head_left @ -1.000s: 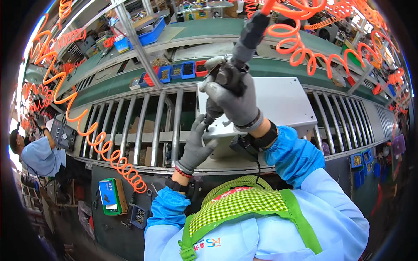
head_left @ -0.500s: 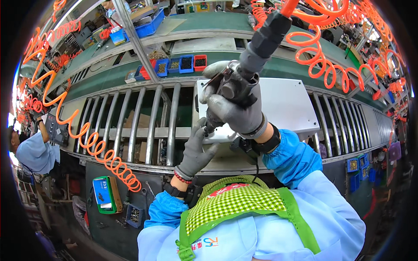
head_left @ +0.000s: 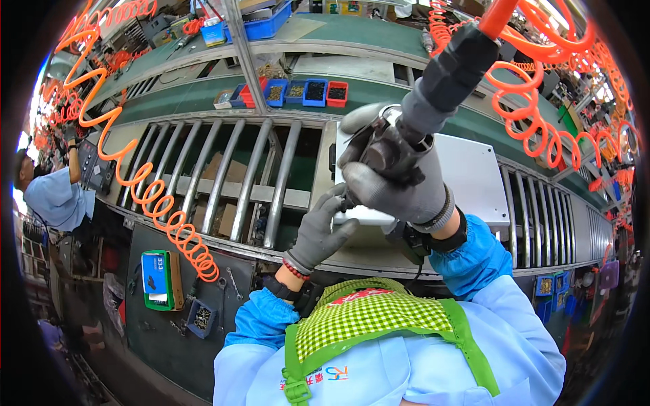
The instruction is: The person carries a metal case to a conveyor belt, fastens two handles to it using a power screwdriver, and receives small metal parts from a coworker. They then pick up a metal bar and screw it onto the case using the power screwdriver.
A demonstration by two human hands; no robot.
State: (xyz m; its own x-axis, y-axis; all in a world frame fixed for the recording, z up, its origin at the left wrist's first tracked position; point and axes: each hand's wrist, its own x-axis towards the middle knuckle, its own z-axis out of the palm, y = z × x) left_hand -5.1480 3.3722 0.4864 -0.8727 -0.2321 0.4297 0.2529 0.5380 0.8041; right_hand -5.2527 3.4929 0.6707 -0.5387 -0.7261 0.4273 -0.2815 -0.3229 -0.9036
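My right hand, in a grey glove, is wrapped round a dark air screwdriver, its hose end rising toward the upper right. The tool's lower end points down at the near left edge of a white metal box. Beside that lower end is my gloved left hand, fingers reaching up to the tool and thumb stretched apart. No object shows between thumb and fingers. The exact contact of the fingertips and the tool's tip are partly hidden. The box lies on a roller conveyor.
Orange coiled air hoses hang at left and right. Small blue and red parts bins line the green bench behind. At the lower left, a green-and-blue box and a blue screw bin sit on a dark surface. Another person works at far left.
The view has shifted, so the scene sits further right and is slightly turned. My right hand still grips the screwdriver, and my left hand stays beside its lower end.
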